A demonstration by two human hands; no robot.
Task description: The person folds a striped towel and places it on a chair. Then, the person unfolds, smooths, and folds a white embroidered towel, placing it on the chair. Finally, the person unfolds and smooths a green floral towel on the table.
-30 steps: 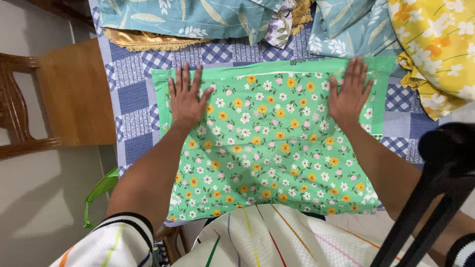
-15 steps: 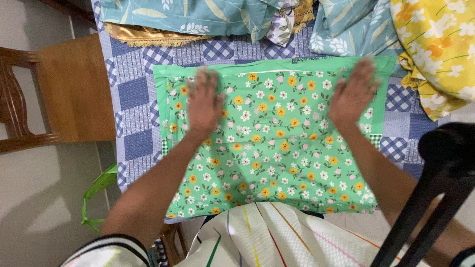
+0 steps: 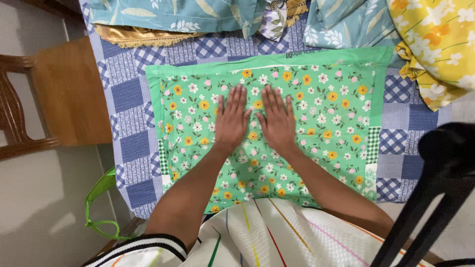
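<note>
A green pillowcase (image 3: 326,113) printed with yellow, white and pink flowers lies flat on a blue checked tablecloth (image 3: 131,128). My left hand (image 3: 231,120) and my right hand (image 3: 277,118) rest palm down side by side on the middle of the pillowcase, fingers spread and pointing away from me. Neither hand holds anything. The near edge of the pillowcase is hidden behind my striped white shirt (image 3: 277,237).
Teal leaf-print fabrics (image 3: 188,12) and a gold fringed cloth (image 3: 143,35) are piled along the far edge. A yellow floral fabric (image 3: 435,44) lies at the far right. A wooden chair (image 3: 54,94) stands at left, a green bag handle (image 3: 99,202) below it, a black stand (image 3: 435,188) at right.
Both hands slid inward from the pillowcase's outer corners to meet at its middle. The view shifted slightly, showing more of the tablecloth at right.
</note>
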